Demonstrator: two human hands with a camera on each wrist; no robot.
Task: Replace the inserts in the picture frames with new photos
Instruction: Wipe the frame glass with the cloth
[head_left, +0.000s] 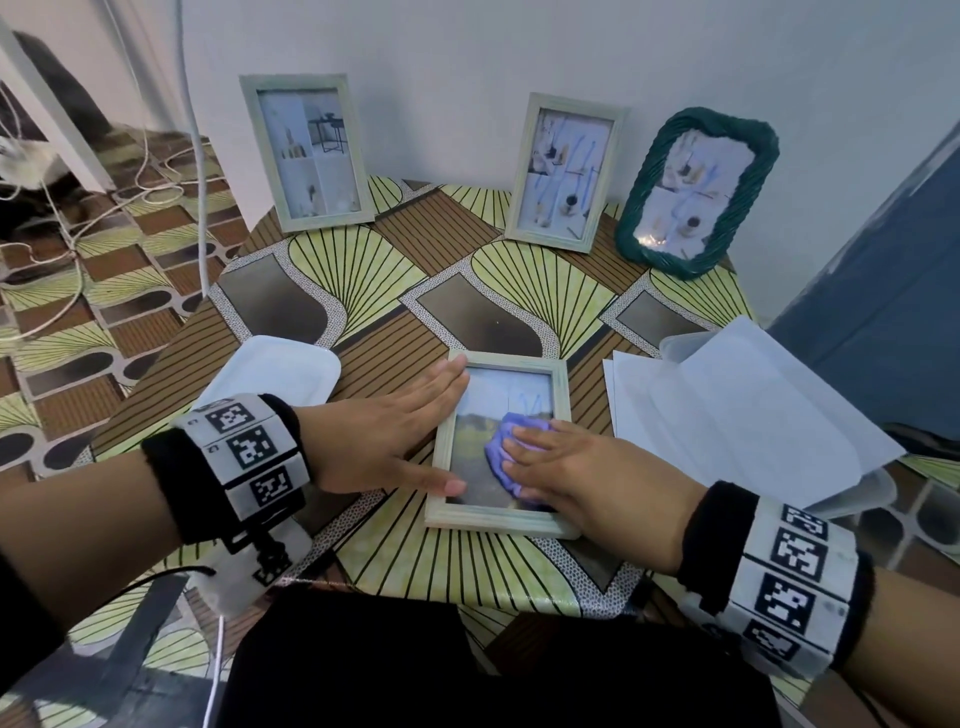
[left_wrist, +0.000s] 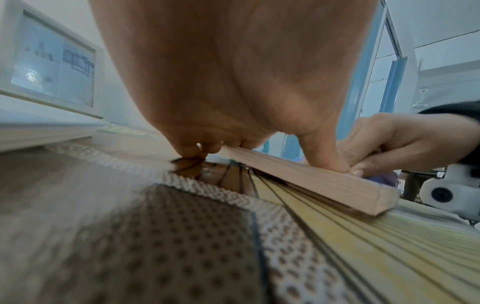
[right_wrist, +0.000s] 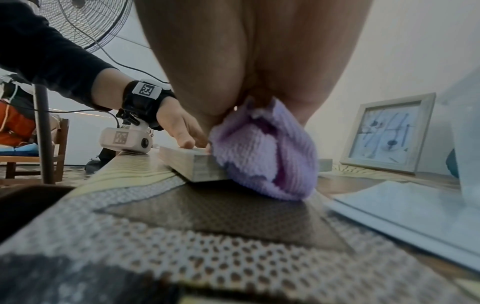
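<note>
A pale wooden picture frame (head_left: 498, 519) lies flat on the patterned table (head_left: 363, 270) in front of me, with a landscape photo under its glass. My left hand (head_left: 410, 431) rests flat along the frame's left rail, fingers straight, and its thumb (left_wrist: 322, 156) presses on the rail (left_wrist: 311, 183). My right hand (head_left: 566, 467) holds a bunched purple cloth (head_left: 501, 449) and presses it on the glass near the right rail. In the right wrist view the cloth (right_wrist: 265, 154) hangs over the frame's near corner (right_wrist: 192, 166).
Three frames stand along the back wall: a pale one (head_left: 306, 150), another pale one (head_left: 563, 171) and a green woven one (head_left: 696, 192). A white tray (head_left: 275, 374) lies at the left. White sheets (head_left: 727, 410) rest on a clear container (head_left: 862, 493) at the right. Cables (head_left: 78, 234) trail on the floor.
</note>
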